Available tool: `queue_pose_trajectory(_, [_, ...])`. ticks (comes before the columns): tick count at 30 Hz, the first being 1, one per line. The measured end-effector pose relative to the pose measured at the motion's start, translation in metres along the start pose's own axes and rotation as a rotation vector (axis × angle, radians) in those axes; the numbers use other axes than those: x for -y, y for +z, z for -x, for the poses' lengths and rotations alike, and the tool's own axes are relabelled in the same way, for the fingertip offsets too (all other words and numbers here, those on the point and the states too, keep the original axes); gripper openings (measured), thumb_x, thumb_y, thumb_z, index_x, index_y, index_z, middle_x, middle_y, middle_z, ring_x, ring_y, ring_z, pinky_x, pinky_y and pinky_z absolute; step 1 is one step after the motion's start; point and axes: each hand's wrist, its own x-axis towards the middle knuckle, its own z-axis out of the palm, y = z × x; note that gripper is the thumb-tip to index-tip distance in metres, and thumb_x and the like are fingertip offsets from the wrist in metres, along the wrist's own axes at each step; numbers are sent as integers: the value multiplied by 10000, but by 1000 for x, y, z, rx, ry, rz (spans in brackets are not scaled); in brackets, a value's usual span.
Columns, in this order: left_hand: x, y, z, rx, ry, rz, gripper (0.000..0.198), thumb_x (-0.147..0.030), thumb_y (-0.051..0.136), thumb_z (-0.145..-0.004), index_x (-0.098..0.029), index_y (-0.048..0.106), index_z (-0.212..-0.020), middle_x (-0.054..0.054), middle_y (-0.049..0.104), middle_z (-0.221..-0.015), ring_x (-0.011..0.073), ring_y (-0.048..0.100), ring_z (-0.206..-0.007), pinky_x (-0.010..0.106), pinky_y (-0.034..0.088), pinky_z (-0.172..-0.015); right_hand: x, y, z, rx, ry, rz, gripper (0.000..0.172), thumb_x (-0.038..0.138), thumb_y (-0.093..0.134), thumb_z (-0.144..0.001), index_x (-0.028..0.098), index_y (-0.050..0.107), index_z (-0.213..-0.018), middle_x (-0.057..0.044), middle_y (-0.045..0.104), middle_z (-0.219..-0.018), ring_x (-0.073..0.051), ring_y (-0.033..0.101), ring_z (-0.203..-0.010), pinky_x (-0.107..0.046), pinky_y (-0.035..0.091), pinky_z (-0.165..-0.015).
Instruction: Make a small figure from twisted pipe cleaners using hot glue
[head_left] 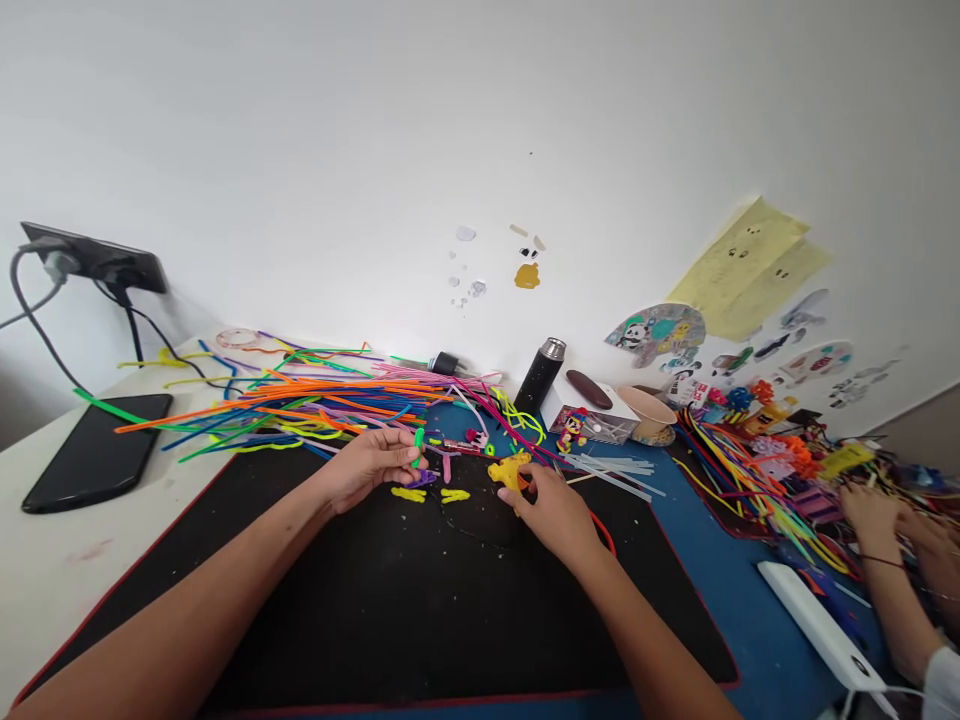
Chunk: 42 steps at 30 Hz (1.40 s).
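My left hand (375,467), fingers closed, pinches a short bright green piece of pipe cleaner (418,446) above the far part of the black mat (420,600). To its right, my right hand (553,508) has its fingers round a small lumpy yellow object (508,470) with an orange part; its exact kind is unclear. Between the hands lie two short yellow fuzzy pieces, one at left (409,494) and one at right (455,495). A small purple piece (424,479) and an upright pink piece (447,468) are close to my left fingertips.
Loose coloured pipe cleaners (300,405) spread behind my left hand. A black phone (101,450) lies at left. Behind the mat stand a black flask (540,375) and a tissue box (589,405). At right, another person's hands (874,515) work near a white power bank-like bar (821,625).
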Motion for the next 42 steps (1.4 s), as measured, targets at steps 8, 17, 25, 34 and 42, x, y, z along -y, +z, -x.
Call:
queue_pose_trajectory(8, [2,-4,-1,13,-18,-27,346,-309,970,-656,-121,723,-806,75,766,-784,142,717,-637,207,582,-616,9,19,-8,-6,21,113,429,367,653,-946,213,585,-1341,-140,714,-1262,-309,721,-1071,-353,483,-822])
queue_pose_trajectory(17, [-1,-1,0,25,-26,-44,373,-333,979,-638,-121,718,-800,54,750,-759,139,718,-641,205,582,-629,-2,22,0,-87,-58,26,352,261,573,-952,205,616,-1297,-118,704,-1250,-284,708,-1037,-352,496,-825])
queue_pose_trajectory(25, [2,-2,-1,29,-27,-60,349,-322,973,-646,-128,711,-770,54,747,-752,143,720,-643,205,589,-626,-13,34,20,-298,-56,-863,362,471,697,-875,218,642,-1128,2,576,-802,-204,624,-648,-321,508,-568])
queue_pose_trajectory(34, [3,-2,-1,30,-49,-83,402,-359,996,-598,-126,727,-786,48,742,-738,140,724,-631,189,586,-608,-2,38,42,-282,140,-1445,499,478,859,-776,242,627,-1150,-8,667,-865,-208,702,-635,-297,534,-484])
queue_pose_trajectory(42, [3,-1,-1,60,-76,-104,392,-354,981,-630,-121,723,-812,48,739,-723,151,727,-641,212,601,-629,1,41,51,-250,262,-1580,543,499,877,-747,233,633,-1152,-51,724,-893,-264,739,-686,-336,553,-468])
